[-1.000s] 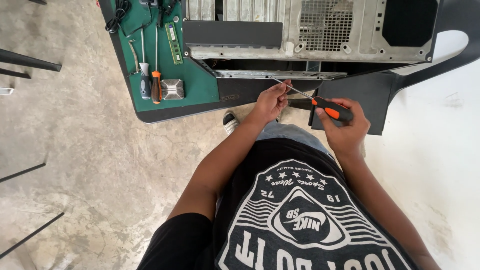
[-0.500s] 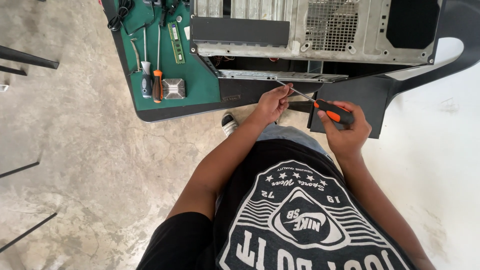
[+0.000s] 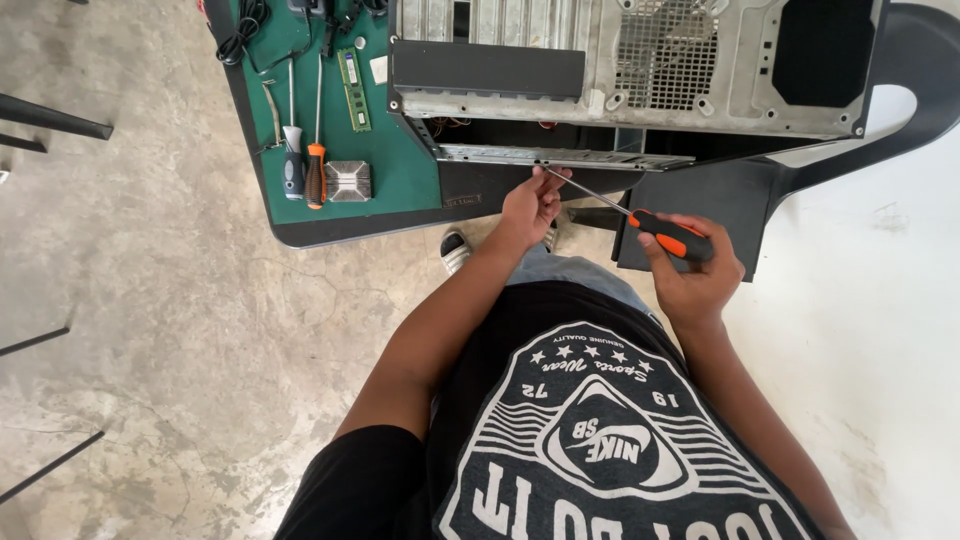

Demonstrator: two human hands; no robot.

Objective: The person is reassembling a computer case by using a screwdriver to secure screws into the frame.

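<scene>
Driver [image 3: 668, 235] clamped in the right hand [image 3: 695, 275], left hand [image 3: 528, 205] pinching its tip at the case [image 3: 640, 75] edge — screw work mid-way, unfinished.

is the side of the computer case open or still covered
Open. The computer case lies on the green mat with no panel on the near side: wires show in the dark gap above the metal rail.

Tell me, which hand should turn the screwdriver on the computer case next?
Probably the right hand: it already grips the screwdriver by its orange-and-black handle. The left hand is pinching near the shaft's tip at the computer case edge, steadying it.
</scene>
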